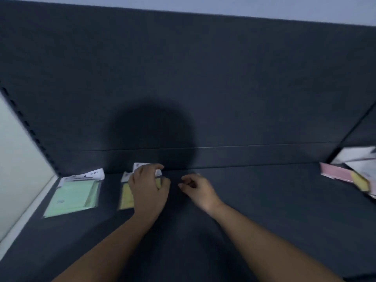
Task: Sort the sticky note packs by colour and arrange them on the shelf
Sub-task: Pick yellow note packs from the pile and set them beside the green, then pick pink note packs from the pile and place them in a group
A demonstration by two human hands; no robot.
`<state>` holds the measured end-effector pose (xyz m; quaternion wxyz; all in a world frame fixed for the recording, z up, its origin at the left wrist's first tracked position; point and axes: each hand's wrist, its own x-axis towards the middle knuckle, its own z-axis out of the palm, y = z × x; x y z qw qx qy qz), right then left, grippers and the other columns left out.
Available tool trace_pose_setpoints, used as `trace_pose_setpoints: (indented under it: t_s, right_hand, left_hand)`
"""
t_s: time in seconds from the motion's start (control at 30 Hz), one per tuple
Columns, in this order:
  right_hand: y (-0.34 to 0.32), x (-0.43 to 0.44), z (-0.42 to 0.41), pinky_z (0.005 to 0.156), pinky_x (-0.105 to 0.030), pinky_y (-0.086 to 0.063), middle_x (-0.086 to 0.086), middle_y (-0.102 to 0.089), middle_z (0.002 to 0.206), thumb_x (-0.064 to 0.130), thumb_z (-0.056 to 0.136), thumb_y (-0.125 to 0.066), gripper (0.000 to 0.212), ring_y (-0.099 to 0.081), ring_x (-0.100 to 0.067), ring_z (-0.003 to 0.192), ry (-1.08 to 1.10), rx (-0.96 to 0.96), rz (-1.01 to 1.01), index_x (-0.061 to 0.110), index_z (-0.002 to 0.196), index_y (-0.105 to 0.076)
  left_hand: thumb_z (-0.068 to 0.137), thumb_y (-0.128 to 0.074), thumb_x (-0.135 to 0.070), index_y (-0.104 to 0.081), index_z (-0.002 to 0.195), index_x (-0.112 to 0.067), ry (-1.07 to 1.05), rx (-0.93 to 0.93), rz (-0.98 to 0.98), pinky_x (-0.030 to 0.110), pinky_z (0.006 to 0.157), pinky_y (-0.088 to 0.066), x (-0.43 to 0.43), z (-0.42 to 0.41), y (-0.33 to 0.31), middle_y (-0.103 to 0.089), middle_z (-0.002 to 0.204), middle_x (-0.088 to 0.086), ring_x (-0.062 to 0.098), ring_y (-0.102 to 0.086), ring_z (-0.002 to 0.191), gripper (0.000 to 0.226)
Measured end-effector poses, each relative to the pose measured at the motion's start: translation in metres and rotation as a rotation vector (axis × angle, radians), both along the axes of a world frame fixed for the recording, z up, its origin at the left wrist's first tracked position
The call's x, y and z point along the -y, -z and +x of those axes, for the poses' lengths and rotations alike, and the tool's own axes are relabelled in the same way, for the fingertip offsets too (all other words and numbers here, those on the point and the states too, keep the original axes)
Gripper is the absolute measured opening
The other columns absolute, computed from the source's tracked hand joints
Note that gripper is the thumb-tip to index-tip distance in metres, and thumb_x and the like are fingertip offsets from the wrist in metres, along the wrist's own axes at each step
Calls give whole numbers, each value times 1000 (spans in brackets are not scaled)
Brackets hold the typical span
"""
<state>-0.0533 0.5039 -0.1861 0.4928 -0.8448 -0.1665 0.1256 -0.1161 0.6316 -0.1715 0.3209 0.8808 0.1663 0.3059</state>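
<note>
Left hand [148,190] fingers curl on the yellow pack [126,197], lengthwise beneath them; right hand [198,189] loosely curled, empty, nearer the unsorted pile [345,176] far rightward.

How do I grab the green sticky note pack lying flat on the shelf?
Pinch its white header card at the far end, coming from above. The green pack lies flat on the shelf, so its edges give little to grip; the header looks slightly lifted.
</note>
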Motion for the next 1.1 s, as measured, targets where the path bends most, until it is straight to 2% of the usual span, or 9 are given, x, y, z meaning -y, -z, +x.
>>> trace_pose_setpoints:
  t_s: [0.07, 0.13, 0.2, 0.4, 0.6, 0.7, 0.83, 1.0, 1.1]
  right_hand:
    - [-6, 37, 1, 76, -7, -35, -2, -52, 96, 11, 87, -62, 20, -52, -11, 90, 62, 11, 21, 5, 106, -64]
    - [-12, 79, 4, 80, -10, -39, -6, -55, 95, 3, 85, -60, 13, -54, -13, 89, 168, 22, 47, 8, 97, -63]
    - [-17, 125, 5, 82, -17, -41, -9, -61, 96, 1, 84, -59, 14, -56, -15, 88, 272, 24, 51, 13, 92, -61]
    - [-27, 277, -7, 74, -15, -38, -4, -61, 86, 1, 84, -60, 13, -56, -13, 83, 519, 71, 16, 14, 86, -59]
    - [-28, 422, -34, 68, -13, -36, -4, -62, 86, -2, 85, -57, 13, -57, -14, 84, 669, 85, -28, 10, 88, -61]
    - [-29, 478, -41, 68, -11, -35, -2, -62, 90, -1, 86, -56, 14, -56, -14, 86, 696, 98, -61, 6, 95, -63]
    - [-28, 524, -44, 78, -18, -39, -2, -62, 96, -1, 86, -56, 16, -58, -15, 92, 697, 106, -86, 8, 98, -63]
    - [-25, 550, -31, 82, -13, -35, -4, -61, 110, 3, 85, -59, 21, -54, -14, 102, 649, 176, -193, 7, 106, -62]
    - [-20, 554, -17, 92, -20, -37, -3, -58, 119, 8, 85, -62, 27, -51, -18, 113, 614, 215, -301, 10, 112, -60]
  left_hand:
    - [76, -66, -10, -64, 101, -11, 123, 1, 9, 34, 94, -28, 29, 10, -7, -66, 103, 3, 27, -52, 105, 25]
    - [78, -62, -14, -64, 100, -12, 254, -40, 9, 38, 95, -33, 62, 20, -10, -66, 102, 1, 24, -53, 103, 23]
    - [80, -61, -15, -63, 100, -16, 350, -84, -10, 34, 96, -29, 97, 27, -11, -64, 102, -4, 18, -50, 104, 20]
    - [87, -57, -22, -59, 105, -25, 532, -181, -11, 25, 91, -22, 217, 44, -1, -56, 97, -16, 9, -45, 108, 18]
    - [87, -57, -25, -60, 107, -23, 652, -239, -3, 28, 94, -32, 354, 49, 4, -56, 94, -15, 10, -51, 107, 20]
    - [89, -54, -26, -59, 109, -23, 681, -257, -12, 30, 95, -32, 409, 51, 3, -59, 100, -12, 11, -49, 108, 20]
    - [89, -51, -23, -59, 108, -25, 643, -327, -16, 28, 93, -27, 452, 53, 8, -59, 101, -13, 11, -46, 110, 21]
    - [88, -53, -23, -61, 106, -24, 564, -380, 66, 29, 91, -30, 465, 69, 7, -63, 107, -10, 15, -48, 111, 20]
    - [88, -54, -23, -62, 107, -24, 534, -400, 86, 31, 92, -32, 463, 86, 5, -63, 111, -8, 17, -47, 113, 21]
